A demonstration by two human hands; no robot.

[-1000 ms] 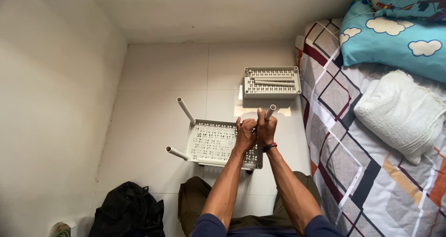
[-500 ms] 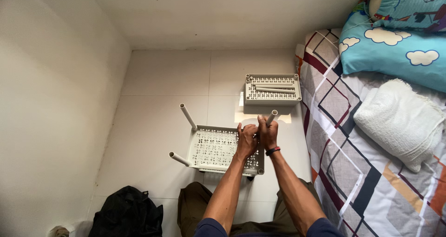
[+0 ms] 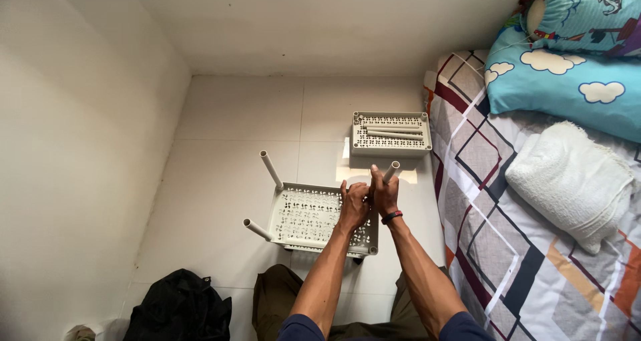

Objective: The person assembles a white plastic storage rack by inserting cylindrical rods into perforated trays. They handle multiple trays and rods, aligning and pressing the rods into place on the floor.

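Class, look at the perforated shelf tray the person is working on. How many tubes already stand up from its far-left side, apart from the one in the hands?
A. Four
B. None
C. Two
C. Two grey tubes stick up from the left side of the tray, while both hands grip a third tube.

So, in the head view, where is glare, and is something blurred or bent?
Head view: soft daylight, a bright glare patch on the floor tiles beside the pipe that both hands grip; the near shelf tray is sharp; wall and floor edges bow slightly from the wide lens; no evident motion blur.
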